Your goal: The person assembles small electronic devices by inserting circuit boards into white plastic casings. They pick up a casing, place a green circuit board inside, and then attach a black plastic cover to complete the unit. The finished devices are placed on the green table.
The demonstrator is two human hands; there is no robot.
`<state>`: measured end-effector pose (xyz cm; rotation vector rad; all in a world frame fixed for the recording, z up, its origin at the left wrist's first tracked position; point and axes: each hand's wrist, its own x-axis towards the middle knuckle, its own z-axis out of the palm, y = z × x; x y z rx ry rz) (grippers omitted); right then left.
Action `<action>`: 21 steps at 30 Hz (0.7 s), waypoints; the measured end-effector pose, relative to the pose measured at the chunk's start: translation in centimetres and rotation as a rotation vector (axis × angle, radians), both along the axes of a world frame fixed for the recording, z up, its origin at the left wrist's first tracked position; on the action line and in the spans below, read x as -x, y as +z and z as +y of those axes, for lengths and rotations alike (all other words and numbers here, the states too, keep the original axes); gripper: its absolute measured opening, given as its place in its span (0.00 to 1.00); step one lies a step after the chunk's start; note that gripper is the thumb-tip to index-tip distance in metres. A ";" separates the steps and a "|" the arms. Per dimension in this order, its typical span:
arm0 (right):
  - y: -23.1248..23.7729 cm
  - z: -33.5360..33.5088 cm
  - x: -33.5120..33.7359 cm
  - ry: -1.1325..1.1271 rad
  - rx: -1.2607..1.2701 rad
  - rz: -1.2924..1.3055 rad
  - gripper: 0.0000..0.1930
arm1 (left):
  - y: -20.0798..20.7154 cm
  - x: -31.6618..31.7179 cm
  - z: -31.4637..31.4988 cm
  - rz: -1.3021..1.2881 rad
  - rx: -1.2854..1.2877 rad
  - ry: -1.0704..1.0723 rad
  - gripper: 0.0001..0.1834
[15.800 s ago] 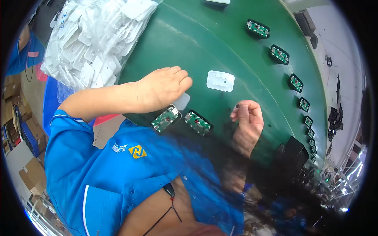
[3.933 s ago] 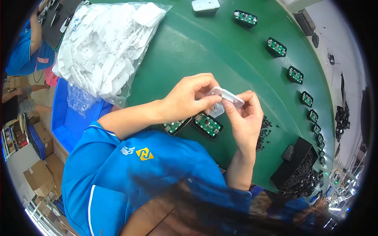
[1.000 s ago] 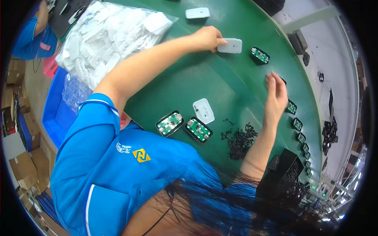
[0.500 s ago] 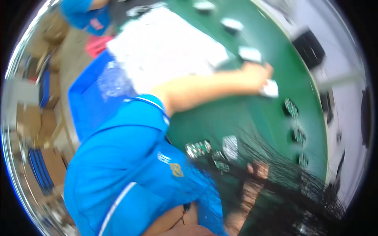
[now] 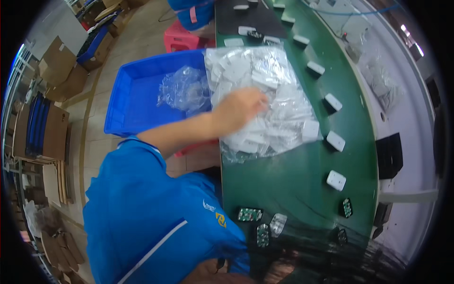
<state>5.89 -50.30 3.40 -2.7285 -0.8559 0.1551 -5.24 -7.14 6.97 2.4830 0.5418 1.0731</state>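
Note:
My left hand [image 5: 241, 110] is over a clear plastic bag [image 5: 221, 154] full of white plastic covers [image 5: 309, 128]. Its fingers are bent down at the covers and slightly blurred, so I cannot tell whether they grip one. Dark strands of hair cover most of my right hand [image 5: 281, 270] at the bottom edge; its fingers are hidden. Just beyond it lie a green circuit board in a dark case [image 5: 249, 214], another such board [image 5: 263, 235] and a pale, shiny cover [image 5: 278, 224].
White covers [image 5: 336, 180] stand in a spaced row along the green table [image 5: 283, 175], with circuit boards [image 5: 347, 208] nearer me. A blue bin [image 5: 127, 113] holding crumpled clear plastic [image 5: 184, 89] adjoins the bag. Beyond are a red stool [image 5: 182, 38] and another person's blue sleeve [image 5: 189, 12].
My left hand has left a white cover on the table at the end of the row and moved back left to the bag. The view has swung too.

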 end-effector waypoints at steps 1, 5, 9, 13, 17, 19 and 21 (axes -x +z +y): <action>0.2 -0.3 0.1 -0.003 0.021 0.002 0.07 | -0.7 0.8 1.2 0.046 -0.094 0.071 0.08; -0.5 -1.8 -0.3 0.147 0.066 -0.102 0.06 | -1.7 3.6 5.1 0.186 -0.009 0.158 0.08; 0.3 -0.7 -1.1 0.025 -0.060 0.039 0.05 | -1.6 2.8 4.7 0.309 -0.209 0.043 0.13; -0.5 -0.3 -2.3 0.135 -0.118 -0.261 0.03 | -1.3 2.0 3.5 0.455 -0.347 0.103 0.20; -0.2 0.7 -2.8 0.094 -0.231 -0.132 0.03 | -1.9 1.2 4.7 0.383 -0.285 0.194 0.21; 0.3 1.5 -2.0 -0.055 -0.395 0.081 0.03 | -2.9 0.7 4.5 0.405 -0.237 0.243 0.20; 0.7 2.5 -1.5 -0.176 -0.543 0.235 0.03 | -3.2 0.0 4.2 0.506 -0.250 0.277 0.19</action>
